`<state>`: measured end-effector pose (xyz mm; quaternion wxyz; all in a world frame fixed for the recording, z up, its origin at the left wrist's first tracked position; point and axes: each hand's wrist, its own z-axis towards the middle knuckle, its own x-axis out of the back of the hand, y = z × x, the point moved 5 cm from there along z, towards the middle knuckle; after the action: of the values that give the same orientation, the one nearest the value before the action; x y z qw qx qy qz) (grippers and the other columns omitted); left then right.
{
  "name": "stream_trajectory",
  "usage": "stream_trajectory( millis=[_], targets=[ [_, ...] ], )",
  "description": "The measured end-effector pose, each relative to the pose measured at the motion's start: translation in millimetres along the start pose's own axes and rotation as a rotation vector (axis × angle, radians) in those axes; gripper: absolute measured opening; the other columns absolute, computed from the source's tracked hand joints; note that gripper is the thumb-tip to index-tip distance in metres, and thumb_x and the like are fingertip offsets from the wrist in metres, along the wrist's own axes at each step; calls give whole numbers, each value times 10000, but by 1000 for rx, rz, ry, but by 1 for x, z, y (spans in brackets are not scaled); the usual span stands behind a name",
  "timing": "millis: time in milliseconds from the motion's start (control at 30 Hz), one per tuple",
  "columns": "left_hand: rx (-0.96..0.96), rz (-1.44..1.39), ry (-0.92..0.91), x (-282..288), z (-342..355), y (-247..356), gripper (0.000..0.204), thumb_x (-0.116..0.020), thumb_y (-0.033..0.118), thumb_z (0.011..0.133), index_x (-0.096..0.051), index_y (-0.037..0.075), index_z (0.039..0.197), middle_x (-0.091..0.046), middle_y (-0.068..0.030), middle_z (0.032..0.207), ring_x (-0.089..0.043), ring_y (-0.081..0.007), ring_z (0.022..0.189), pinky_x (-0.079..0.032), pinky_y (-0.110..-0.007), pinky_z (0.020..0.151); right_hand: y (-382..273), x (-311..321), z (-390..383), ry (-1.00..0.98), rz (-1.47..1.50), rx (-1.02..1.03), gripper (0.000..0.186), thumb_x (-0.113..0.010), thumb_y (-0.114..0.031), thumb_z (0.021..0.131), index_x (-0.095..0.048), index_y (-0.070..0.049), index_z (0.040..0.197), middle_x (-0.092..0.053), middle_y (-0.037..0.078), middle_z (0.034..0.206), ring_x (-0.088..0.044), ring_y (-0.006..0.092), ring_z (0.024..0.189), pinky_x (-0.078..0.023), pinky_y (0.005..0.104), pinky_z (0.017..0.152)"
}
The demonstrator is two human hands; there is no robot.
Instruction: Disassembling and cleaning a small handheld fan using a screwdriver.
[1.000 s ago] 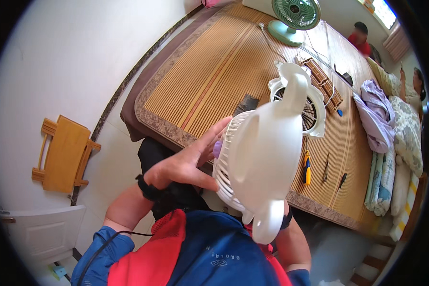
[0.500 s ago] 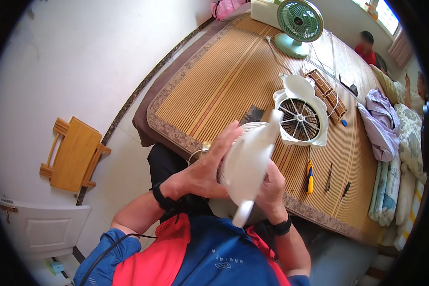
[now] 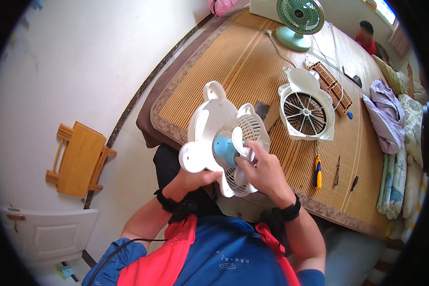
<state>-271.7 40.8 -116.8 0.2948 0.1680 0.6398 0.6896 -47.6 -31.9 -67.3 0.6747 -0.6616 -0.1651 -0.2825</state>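
Observation:
A white animal-shaped fan housing [image 3: 202, 121] with a slotted round grille is held up over my lap, its open inside turned up. My left hand [image 3: 195, 182] is closed on its lower edge, thumb on the rim. Inside sits a fan blade [image 3: 237, 138] with white vanes, around a light blue hub [image 3: 220, 145]. My right hand [image 3: 268, 175] pinches the blade, fingers closed around a vane. Just beyond, on the bamboo mat [image 3: 209, 71], lies a matching white front cover [image 3: 304, 83] with a round spoked opening.
A green fan [image 3: 300, 21] stands at the back. Right of the cover lie a brown slatted piece [image 3: 330, 86], a yellow-and-blue screwdriver [image 3: 318, 171] and smaller tools. Folded bedding [image 3: 383, 124] lines the right side. A wooden stool [image 3: 81, 157] stands on the left floor. A person [image 3: 365, 40] is far right.
The housing has turned from its edge-on, blurred pose so its inside and the blue hub now show. My right hand has moved from its side onto the blade; my left has shifted lower.

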Motion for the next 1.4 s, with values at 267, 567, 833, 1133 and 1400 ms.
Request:
stream_trajectory(
  millis=[267, 567, 833, 1133, 1400],
  targets=[
    [-392, 209, 517, 36, 32, 83, 878, -697, -98, 942, -300, -34, 1723, -392, -224, 1753, -499, -288, 1565, -410, -443, 1316, 6, 3, 20, 113, -254, 158, 424, -795, -252, 902, -752, -72, 1284, -813, 232, 919, -799, 453, 866, -634, 549, 808],
    [-636, 1233, -185, -62, -6, 84, 314, -805, 72, 867, -776, -43, 1158, -796, -194, 1241, -756, -375, 1244, -561, -523, 1187, 11, 15, 54, -28, -366, 7, 387, -765, -361, 919, -828, -30, 1108, -816, 284, 1004, -797, 470, 975, -626, 546, 931],
    [-361, 1471, -390, -81, 15, 41, 506, -754, 260, 953, -714, -36, 1360, -742, -195, 1354, -691, -359, 1312, -415, -521, 1249, 14, 14, 43, -27, -447, 61, 418, -774, -343, 905, -826, -8, 1149, -809, 295, 996, -793, 465, 977, -625, 545, 920],
    [-535, 907, 340, -48, -22, 89, 754, -840, 29, 866, -586, -8, 1575, -604, -249, 1574, -581, -418, 1493, -483, -527, 1228, 15, 21, 11, 211, -160, -7, 396, -831, -275, 948, -812, -16, 1247, -805, 241, 878, -818, 389, 808, -640, 465, 757],
    [73, -138, 232, -30, 25, 17, 740, -702, -96, 909, -555, -4, 1628, -733, -102, 1457, -698, -178, 1320, -565, -342, 1114, 0, -10, -5, 195, -180, 190, 390, -862, -238, 929, -766, -72, 1269, -795, 191, 828, -813, 351, 747, -636, 466, 701]
  ],
)
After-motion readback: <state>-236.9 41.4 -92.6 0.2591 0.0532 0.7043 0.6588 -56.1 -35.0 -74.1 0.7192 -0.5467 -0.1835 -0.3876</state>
